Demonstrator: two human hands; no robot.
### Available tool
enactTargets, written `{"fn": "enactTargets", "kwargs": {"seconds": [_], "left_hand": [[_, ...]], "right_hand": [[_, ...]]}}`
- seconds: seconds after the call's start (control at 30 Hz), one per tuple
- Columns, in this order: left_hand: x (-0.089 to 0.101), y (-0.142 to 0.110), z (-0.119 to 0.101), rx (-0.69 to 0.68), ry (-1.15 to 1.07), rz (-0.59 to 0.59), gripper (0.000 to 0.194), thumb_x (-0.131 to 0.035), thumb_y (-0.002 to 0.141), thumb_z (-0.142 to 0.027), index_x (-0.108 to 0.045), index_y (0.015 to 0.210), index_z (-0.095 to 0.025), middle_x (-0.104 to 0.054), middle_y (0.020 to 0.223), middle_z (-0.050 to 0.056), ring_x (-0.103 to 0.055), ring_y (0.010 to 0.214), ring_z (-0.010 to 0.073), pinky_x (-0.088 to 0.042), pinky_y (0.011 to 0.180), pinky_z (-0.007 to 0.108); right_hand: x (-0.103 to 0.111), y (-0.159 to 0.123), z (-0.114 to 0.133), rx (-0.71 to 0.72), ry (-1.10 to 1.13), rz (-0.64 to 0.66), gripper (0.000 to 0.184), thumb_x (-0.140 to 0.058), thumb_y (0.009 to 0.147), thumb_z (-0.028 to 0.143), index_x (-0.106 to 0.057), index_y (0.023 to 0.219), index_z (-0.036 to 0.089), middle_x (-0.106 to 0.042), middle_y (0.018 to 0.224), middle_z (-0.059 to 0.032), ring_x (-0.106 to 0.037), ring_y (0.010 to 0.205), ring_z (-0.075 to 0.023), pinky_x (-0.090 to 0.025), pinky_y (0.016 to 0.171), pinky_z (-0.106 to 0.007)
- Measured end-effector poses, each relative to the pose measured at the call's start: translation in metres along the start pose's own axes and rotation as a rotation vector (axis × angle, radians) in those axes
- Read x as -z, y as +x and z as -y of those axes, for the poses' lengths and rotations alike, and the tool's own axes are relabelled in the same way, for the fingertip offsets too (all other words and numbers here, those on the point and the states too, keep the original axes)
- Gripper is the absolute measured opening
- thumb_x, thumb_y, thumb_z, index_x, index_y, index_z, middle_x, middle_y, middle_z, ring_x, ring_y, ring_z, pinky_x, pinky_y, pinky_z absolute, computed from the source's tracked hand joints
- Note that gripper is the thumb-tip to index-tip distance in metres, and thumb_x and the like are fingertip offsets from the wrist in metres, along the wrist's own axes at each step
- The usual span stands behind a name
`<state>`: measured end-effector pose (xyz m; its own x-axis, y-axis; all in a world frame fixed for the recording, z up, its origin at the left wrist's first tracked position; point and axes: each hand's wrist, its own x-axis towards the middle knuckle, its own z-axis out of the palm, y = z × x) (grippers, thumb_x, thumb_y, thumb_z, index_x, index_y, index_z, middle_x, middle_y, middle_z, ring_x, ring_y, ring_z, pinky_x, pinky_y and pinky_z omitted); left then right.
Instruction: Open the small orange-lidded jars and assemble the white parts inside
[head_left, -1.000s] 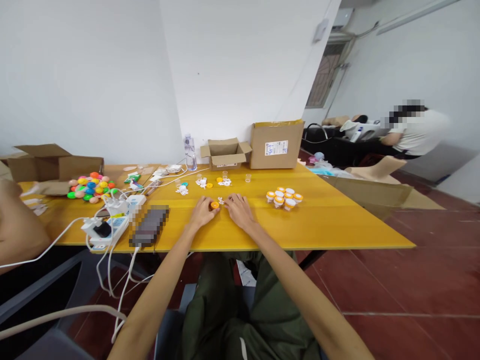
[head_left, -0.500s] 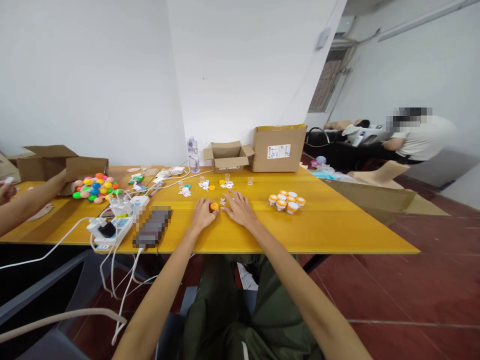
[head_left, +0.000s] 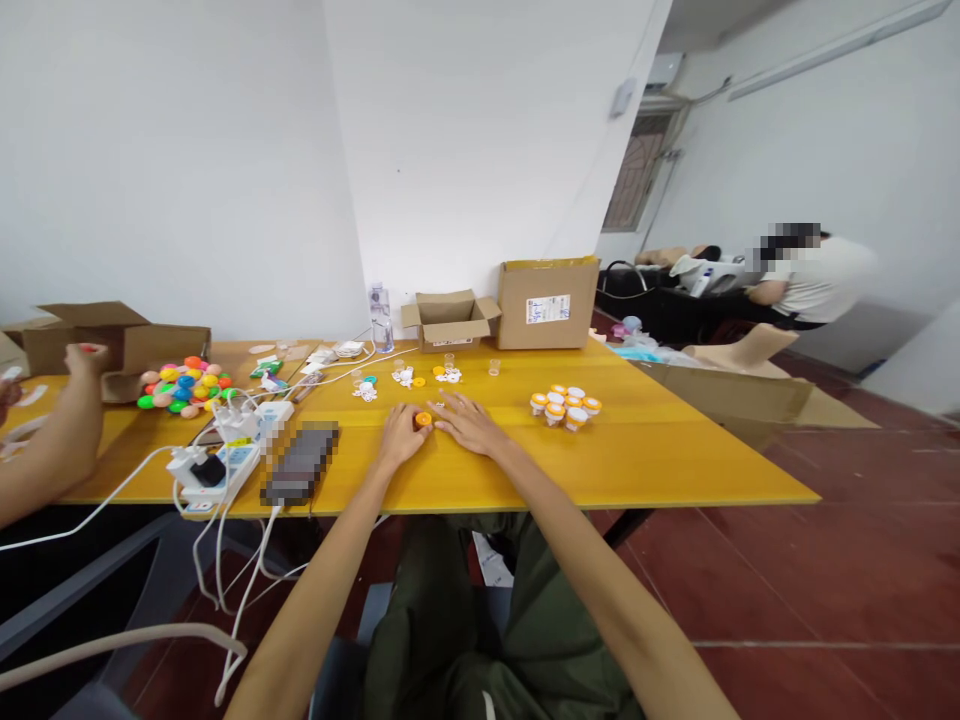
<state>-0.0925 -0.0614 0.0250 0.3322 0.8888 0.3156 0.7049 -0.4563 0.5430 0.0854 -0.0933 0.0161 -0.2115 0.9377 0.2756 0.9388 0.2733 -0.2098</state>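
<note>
My left hand (head_left: 400, 436) rests on the yellow table (head_left: 637, 460), fingers curled around a small orange cap (head_left: 424, 419). My right hand (head_left: 469, 423) lies beside it with fingers stretched flat toward the cap and some small white pieces. A cluster of small orange-lidded cups (head_left: 564, 405) stands to the right of my hands. More loose caps and white pieces (head_left: 409, 375) lie farther back.
Two cardboard boxes (head_left: 547, 300) and a water bottle (head_left: 380, 315) stand at the wall. A power strip (head_left: 225, 460) with cables and a dark device lie at left. Coloured balls (head_left: 182, 385) sit by another person's raised hand (head_left: 82, 360). A second person sits far right.
The person on the left has raised a hand holding something red near the box. My hands have stayed around the orange cap; the view shifted slightly.
</note>
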Motion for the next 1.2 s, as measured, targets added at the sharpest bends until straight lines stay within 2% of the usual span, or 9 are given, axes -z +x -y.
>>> {"fn": "enactTargets", "kwargs": {"seconds": [0.13, 0.27, 0.43, 0.57, 0.63, 0.7, 0.83, 1.03, 1.2], "left_hand": [[-0.003, 0.002, 0.004, 0.001, -0.012, -0.013, 0.013, -0.068, 0.080, -0.022, -0.066, 0.093, -0.022, -0.067, 0.097, 0.005, -0.062, 0.103, 0.0240, -0.047, 0.095, 0.037], [-0.008, 0.004, 0.010, -0.015, -0.020, -0.051, 0.013, -0.070, 0.078, -0.023, -0.068, 0.091, -0.022, -0.067, 0.094, 0.004, -0.062, 0.100, 0.0235, -0.047, 0.094, 0.036], [-0.013, 0.006, 0.016, -0.035, -0.023, -0.065, 0.014, -0.071, 0.079, -0.024, -0.069, 0.093, -0.023, -0.067, 0.094, 0.005, -0.062, 0.098, 0.0236, -0.047, 0.092, 0.036], [-0.013, 0.005, 0.016, -0.052, -0.034, -0.040, 0.015, -0.070, 0.079, -0.024, -0.069, 0.094, -0.023, -0.067, 0.096, 0.005, -0.063, 0.099, 0.0234, -0.047, 0.093, 0.036], [-0.013, 0.005, 0.016, -0.061, -0.043, -0.035, 0.015, -0.070, 0.079, -0.024, -0.069, 0.095, -0.023, -0.067, 0.096, 0.005, -0.063, 0.099, 0.0231, -0.047, 0.093, 0.035], [-0.013, 0.006, 0.017, -0.070, -0.055, -0.030, 0.016, -0.069, 0.079, -0.024, -0.069, 0.095, -0.023, -0.068, 0.096, 0.005, -0.063, 0.098, 0.0228, -0.047, 0.092, 0.035], [-0.012, 0.006, 0.017, -0.082, -0.079, -0.023, 0.016, -0.069, 0.079, -0.023, -0.068, 0.095, -0.023, -0.068, 0.094, 0.004, -0.063, 0.097, 0.0224, -0.048, 0.092, 0.035], [-0.011, 0.006, 0.016, -0.108, -0.114, -0.031, 0.016, -0.070, 0.078, -0.022, -0.068, 0.094, -0.023, -0.069, 0.094, 0.004, -0.063, 0.094, 0.0217, -0.049, 0.091, 0.035], [-0.009, 0.005, 0.015, -0.115, -0.144, -0.040, 0.015, -0.072, 0.075, -0.022, -0.069, 0.090, -0.023, -0.069, 0.091, 0.003, -0.064, 0.092, 0.0215, -0.050, 0.090, 0.036]], "right_hand": [[0.003, 0.002, -0.007, 0.034, -0.005, 0.115, 0.053, -0.033, 0.103, 0.055, -0.043, 0.152, 0.037, -0.036, 0.163, -0.0023, -0.035, 0.149, -0.0276, -0.032, 0.119, -0.048], [0.005, -0.001, -0.014, 0.015, 0.017, 0.150, 0.060, -0.026, 0.102, 0.060, -0.040, 0.154, 0.033, -0.034, 0.164, -0.0029, -0.031, 0.151, -0.0284, -0.027, 0.121, -0.049], [-0.001, -0.005, -0.026, -0.006, 0.038, 0.084, 0.060, -0.030, 0.101, 0.062, -0.041, 0.153, 0.035, -0.035, 0.164, -0.0032, -0.033, 0.150, -0.0309, -0.029, 0.120, -0.051], [-0.007, -0.008, -0.038, -0.058, 0.047, -0.038, 0.063, -0.030, 0.101, 0.059, -0.029, 0.158, 0.032, -0.033, 0.165, -0.0060, -0.032, 0.151, -0.0276, -0.028, 0.120, -0.049], [-0.009, -0.009, -0.043, -0.091, 0.052, -0.035, 0.068, -0.029, 0.101, 0.061, -0.024, 0.160, 0.027, -0.032, 0.165, -0.0085, -0.030, 0.152, -0.0267, -0.028, 0.121, -0.047], [-0.009, -0.009, -0.045, -0.120, 0.057, 0.021, 0.072, -0.028, 0.100, 0.063, -0.024, 0.160, 0.024, -0.031, 0.165, -0.0098, -0.027, 0.153, -0.0269, -0.026, 0.121, -0.046], [-0.003, -0.007, -0.040, -0.173, 0.057, 0.101, 0.076, -0.024, 0.099, 0.066, -0.023, 0.161, 0.021, -0.026, 0.167, -0.0099, -0.023, 0.154, -0.0265, -0.023, 0.122, -0.044], [0.001, 0.003, -0.023, -0.155, 0.041, 0.124, 0.069, -0.024, 0.099, 0.064, -0.021, 0.161, 0.032, -0.020, 0.169, -0.0028, -0.020, 0.155, -0.0257, -0.022, 0.122, -0.046], [0.000, 0.003, -0.016, -0.199, -0.008, 0.068, 0.068, -0.024, 0.101, 0.060, -0.024, 0.160, 0.027, -0.024, 0.168, -0.0057, -0.021, 0.155, -0.0264, -0.022, 0.122, -0.047]]}}
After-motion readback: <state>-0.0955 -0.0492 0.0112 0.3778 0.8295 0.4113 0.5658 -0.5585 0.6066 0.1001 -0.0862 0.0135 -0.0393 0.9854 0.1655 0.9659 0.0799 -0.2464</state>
